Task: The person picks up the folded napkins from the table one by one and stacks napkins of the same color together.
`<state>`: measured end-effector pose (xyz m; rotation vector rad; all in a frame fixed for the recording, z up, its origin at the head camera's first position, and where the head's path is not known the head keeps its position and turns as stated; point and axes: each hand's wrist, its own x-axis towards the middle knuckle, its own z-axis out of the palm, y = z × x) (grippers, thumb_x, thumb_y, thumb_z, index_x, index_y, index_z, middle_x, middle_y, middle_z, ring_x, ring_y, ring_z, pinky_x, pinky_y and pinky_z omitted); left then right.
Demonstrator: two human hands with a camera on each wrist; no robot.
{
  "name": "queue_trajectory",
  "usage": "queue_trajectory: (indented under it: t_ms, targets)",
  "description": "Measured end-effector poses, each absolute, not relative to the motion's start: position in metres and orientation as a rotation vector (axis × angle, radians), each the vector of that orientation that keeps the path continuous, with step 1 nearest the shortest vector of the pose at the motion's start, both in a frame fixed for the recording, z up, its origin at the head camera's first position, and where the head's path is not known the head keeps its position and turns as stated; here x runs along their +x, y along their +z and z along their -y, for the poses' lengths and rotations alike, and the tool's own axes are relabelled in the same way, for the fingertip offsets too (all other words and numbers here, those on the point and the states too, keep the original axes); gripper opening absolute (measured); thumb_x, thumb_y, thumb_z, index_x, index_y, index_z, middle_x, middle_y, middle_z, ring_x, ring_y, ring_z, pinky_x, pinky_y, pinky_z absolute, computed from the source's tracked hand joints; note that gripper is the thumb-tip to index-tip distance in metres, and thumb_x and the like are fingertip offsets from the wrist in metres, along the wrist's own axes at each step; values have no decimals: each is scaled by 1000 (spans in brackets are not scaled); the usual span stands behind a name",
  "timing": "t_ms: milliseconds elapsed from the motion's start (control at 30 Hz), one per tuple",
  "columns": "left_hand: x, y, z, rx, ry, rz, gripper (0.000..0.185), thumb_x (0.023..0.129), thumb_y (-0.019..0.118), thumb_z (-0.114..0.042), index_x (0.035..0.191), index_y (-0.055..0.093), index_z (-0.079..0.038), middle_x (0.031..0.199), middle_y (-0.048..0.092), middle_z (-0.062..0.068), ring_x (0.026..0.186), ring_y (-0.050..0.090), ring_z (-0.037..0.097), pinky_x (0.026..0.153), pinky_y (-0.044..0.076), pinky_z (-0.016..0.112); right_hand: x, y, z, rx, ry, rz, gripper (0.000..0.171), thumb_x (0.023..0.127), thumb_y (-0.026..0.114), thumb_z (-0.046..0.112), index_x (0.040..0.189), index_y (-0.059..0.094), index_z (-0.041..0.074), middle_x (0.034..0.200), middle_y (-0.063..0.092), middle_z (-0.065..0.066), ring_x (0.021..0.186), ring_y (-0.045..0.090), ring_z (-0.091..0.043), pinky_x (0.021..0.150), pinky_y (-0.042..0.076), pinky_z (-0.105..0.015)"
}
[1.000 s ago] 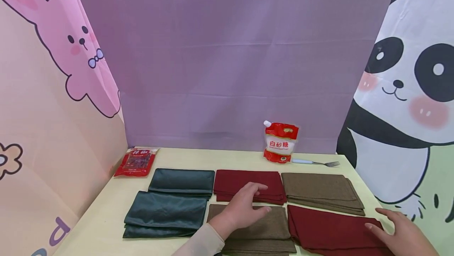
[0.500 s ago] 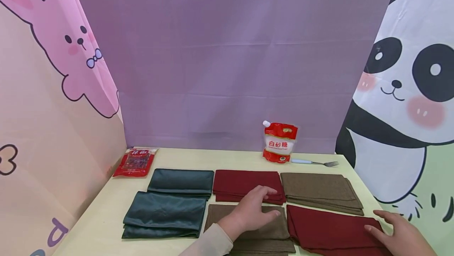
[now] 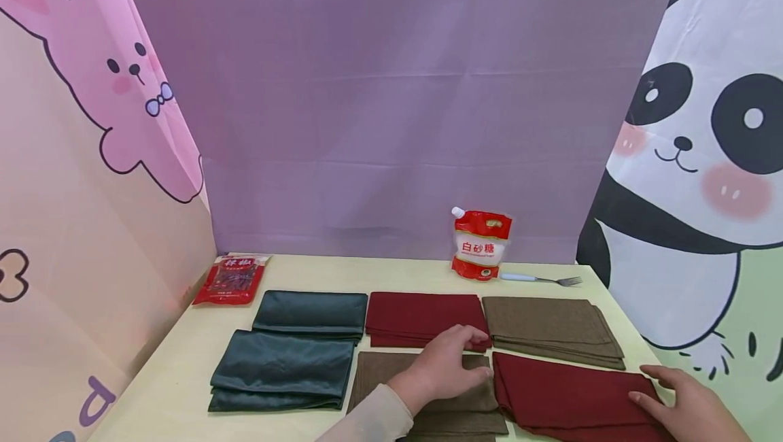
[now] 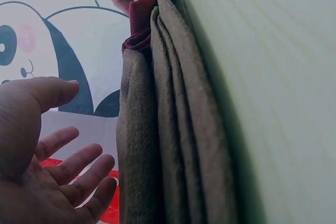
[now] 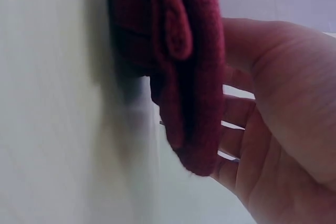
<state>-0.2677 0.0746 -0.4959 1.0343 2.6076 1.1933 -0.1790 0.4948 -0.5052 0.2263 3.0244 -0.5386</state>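
Observation:
My left hand [image 3: 443, 367] hovers over the folded brown cloth [image 3: 453, 398] in the front row, thumb and fingers spread. In the left wrist view its fingers [image 4: 97, 174] stand apart from the brown cloth's layered edge [image 4: 178, 119], holding nothing. At the right end of the folded red cloth [image 3: 569, 394] is my right hand [image 3: 694, 404], its thumb over the corner and its fingers beyond the far side. In the right wrist view the red cloth's folded edge [image 5: 197, 87] hides the fingertips, so the exact contact is unclear.
Behind lie another folded red cloth [image 3: 422, 316] and brown cloth [image 3: 550, 326]. Two dark green cloths [image 3: 281, 370] are on the left. At the table's back are a red packet [image 3: 234, 280], a sugar pouch [image 3: 481, 245] and a fork [image 3: 541, 279]. Printed curtains enclose the table.
My left hand has moved right across the brown cloth, toward the front red cloth. The right hand stays almost still at that cloth's right end. The cloths lie as before.

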Motion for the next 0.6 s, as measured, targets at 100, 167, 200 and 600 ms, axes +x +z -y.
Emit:
queue_trajectory:
  t_ms: [100,167,200,600]
  targets:
    - [-268,-496,-78,1037,1144,-2641,47,94,79,-38,137,63,-24,125,62,-12,116,59,4,96,50,21,-178,-505,-494,222,-550,-3019,95,83,82,59,129,56,-20,116,62,-40,103,62,-57,81,56,-65]
    - [-268,-497,-81,1034,1109,-2664,47,94,79,-40,136,63,-25,123,62,-12,114,60,4,94,50,21,-177,-504,-492,223,-561,-3011,93,83,83,56,129,56,-20,115,62,-39,101,63,-55,81,56,-64]
    - [-268,-497,-82,1031,1098,-2671,46,94,79,-40,135,64,-25,122,63,-13,112,60,3,93,50,20,-177,-504,-492,222,-563,-3011,91,84,84,55,129,56,-20,115,63,-38,101,64,-54,82,56,-64]
    - [-274,-501,-99,996,953,-2753,40,94,79,-42,131,69,-31,117,66,-17,106,55,0,92,50,21,-178,-505,-488,220,-640,-2994,81,85,87,41,130,56,-19,108,68,-29,94,69,-39,81,58,-61]
